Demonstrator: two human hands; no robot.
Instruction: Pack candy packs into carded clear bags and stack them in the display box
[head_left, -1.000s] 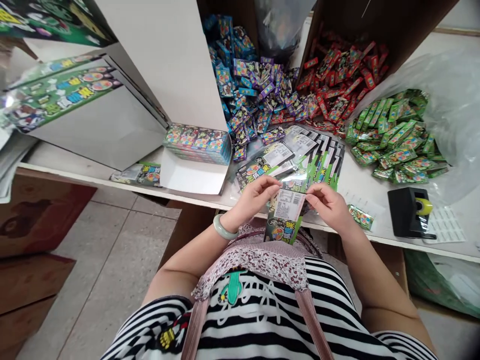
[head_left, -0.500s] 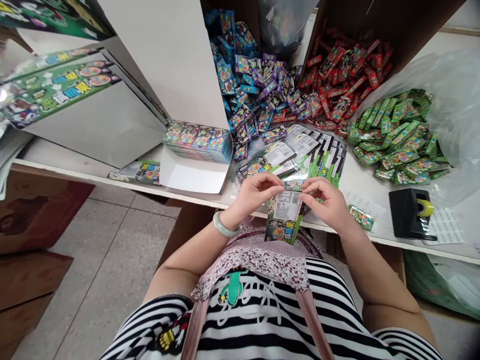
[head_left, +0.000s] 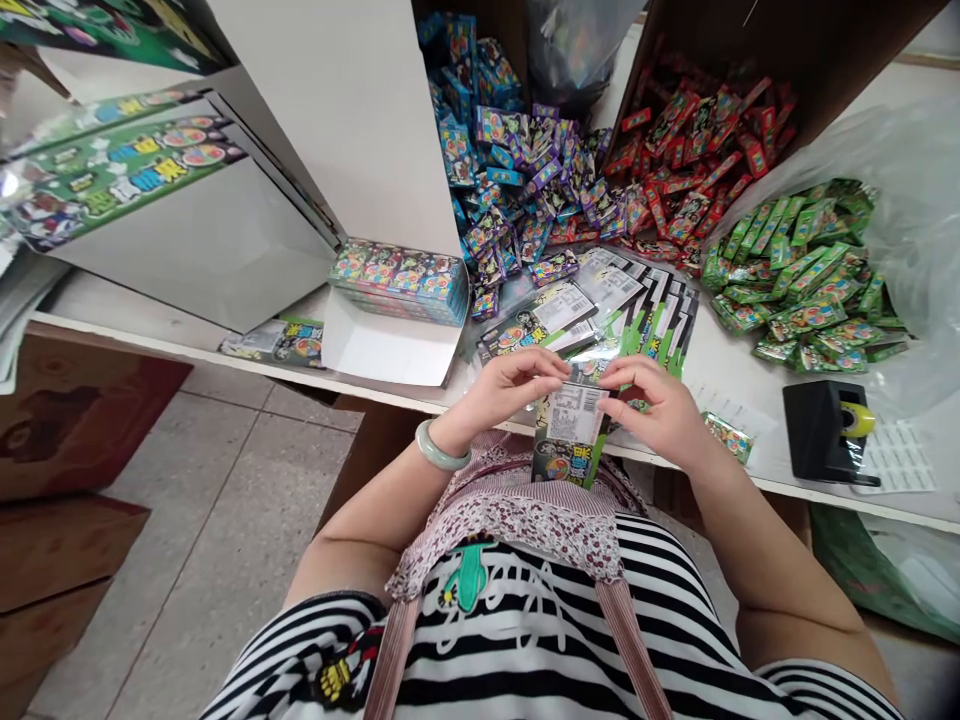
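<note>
Between both hands, at the table's front edge, is a printed candy pouch [head_left: 571, 425] with a white label and barcode. My left hand [head_left: 517, 388], with a pale bangle on its wrist, pinches the pouch's upper left edge. On the other side my right hand [head_left: 651, 405] grips the upper right edge between thumb and fingers. The pouch hangs down in front of the apron. Just beyond the hands lies a fanned stack of similar pouches [head_left: 622, 290]. A small green candy pack [head_left: 727, 437] lies to the right of my right hand.
Blue and purple candy packs [head_left: 525, 180], red packs [head_left: 697, 150] and green packs [head_left: 817, 270] are heaped at the back. A black tape dispenser [head_left: 825, 430] stands right. At left are a box of packs [head_left: 397, 280] and a large display carton [head_left: 195, 240].
Both hands keep hold of the pouch's top edge, and the right fingers have shifted slightly along it. The whole view has moved a little.
</note>
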